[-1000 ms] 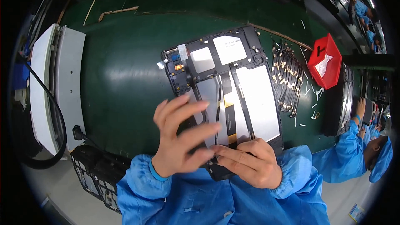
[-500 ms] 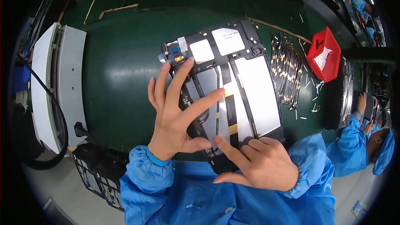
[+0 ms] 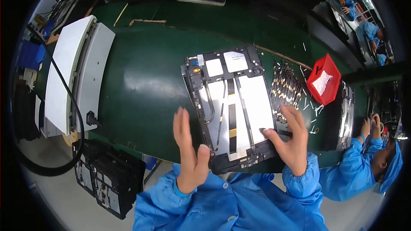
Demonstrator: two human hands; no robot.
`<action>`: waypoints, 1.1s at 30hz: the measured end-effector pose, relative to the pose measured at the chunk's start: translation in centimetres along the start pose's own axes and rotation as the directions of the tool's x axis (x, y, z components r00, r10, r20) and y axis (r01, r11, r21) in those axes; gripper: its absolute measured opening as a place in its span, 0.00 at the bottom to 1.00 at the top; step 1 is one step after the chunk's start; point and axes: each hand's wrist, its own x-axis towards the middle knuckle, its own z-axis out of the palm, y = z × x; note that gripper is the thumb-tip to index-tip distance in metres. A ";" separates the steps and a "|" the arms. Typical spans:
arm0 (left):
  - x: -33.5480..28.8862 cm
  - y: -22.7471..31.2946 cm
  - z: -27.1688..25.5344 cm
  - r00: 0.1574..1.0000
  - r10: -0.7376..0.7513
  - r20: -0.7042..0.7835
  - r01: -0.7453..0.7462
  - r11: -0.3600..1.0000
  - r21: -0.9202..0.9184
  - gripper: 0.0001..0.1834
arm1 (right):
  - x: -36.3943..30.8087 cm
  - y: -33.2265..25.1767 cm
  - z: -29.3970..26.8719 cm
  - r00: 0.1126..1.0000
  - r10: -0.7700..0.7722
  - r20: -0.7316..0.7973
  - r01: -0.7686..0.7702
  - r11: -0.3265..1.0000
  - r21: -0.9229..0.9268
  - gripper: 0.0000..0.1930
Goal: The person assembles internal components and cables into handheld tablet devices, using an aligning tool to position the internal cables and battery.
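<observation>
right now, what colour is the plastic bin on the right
Red; the plastic bin shows best in the head view.

Tablet (image 3: 250, 107) is opened up, guts facing up, on the green desk (image 3: 141, 98) by the near edge, turned a bit so its right side sits farther up. Black frame, big silver panels (image 3: 260, 102), thin dark cables (image 3: 244, 109) running lengthwise, a wider black strip (image 3: 232, 117) with gold patches, orange bit (image 3: 197, 71) upper left.

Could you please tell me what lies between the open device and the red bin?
The head view shows black cables between the device and the red bin, plus small white strips.
</observation>
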 end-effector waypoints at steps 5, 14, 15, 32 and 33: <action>-1.5 -2.0 1.2 0.999 -0.006 0.037 0.003 0.997 0.079 0.41 | -0.2 1.5 1.1 0.973 0.090 0.211 -0.161 0.922 0.351 0.22; 0.3 3.7 1.5 0.953 0.304 0.002 -0.302 0.948 -0.103 0.57 | -0.4 0.2 -6.1 0.962 0.272 -0.020 -0.124 0.500 0.857 0.36; 1.1 3.8 1.6 0.939 0.339 -0.063 -0.344 0.922 -0.176 0.51 | -0.1 1.1 -7.7 0.948 0.295 -0.119 -0.062 0.538 0.840 0.38; -0.4 -3.2 -0.1 0.942 -0.103 -0.319 0.135 0.987 0.082 0.20 | 31.7 11.2 -24.0 0.917 0.356 -0.182 0.096 0.247 0.964 0.08; 0.3 -3.0 0.3 0.956 -0.080 -0.281 0.108 0.991 0.085 0.19 | 32.2 10.2 -26.8 0.803 0.511 -0.306 0.084 0.411 0.908 0.09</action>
